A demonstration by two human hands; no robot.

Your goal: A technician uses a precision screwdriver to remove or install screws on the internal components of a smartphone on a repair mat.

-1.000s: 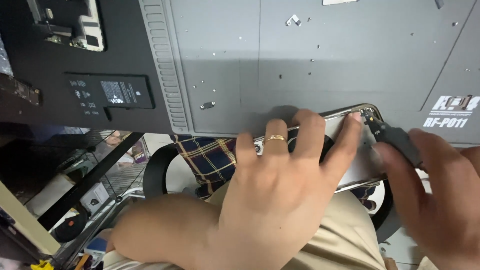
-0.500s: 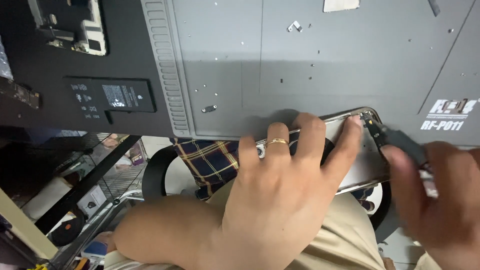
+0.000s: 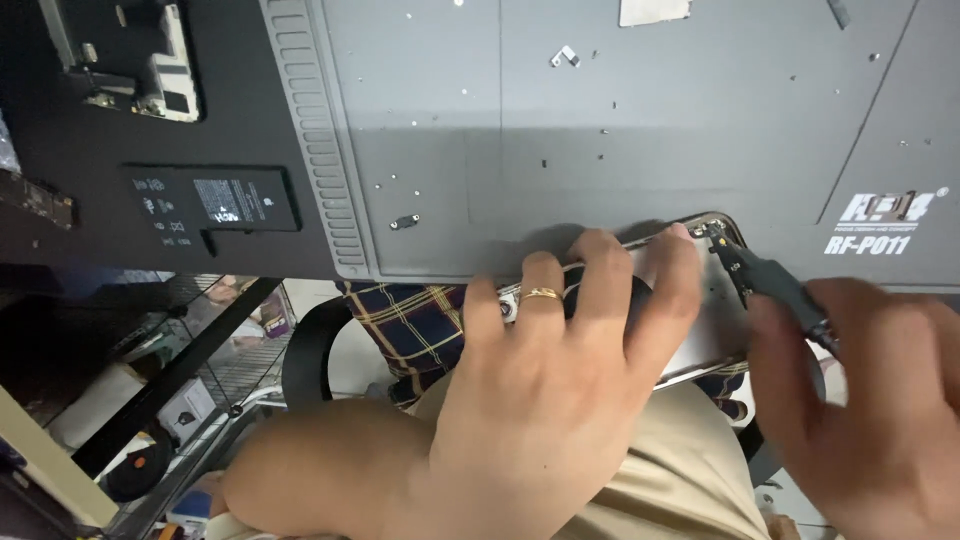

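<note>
Pinning phone chassis (image 3: 700, 310) at near edge of grey mat (image 3: 600, 150) | chassis looks thin, stiff, light, fragile inside; best held by its metal rim | left hand (image 3: 540, 400) fingers spread flat, pressing on it | right hand (image 3: 880, 400) fingers closed round black tool (image 3: 770, 280), tip at chassis far-right corner

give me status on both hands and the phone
Left hand spread flat over phone frame, pinning it at mat edge. Right hand gripping black tool, tip at frame's top corner. Loose screws on mat, clear of work.
</note>
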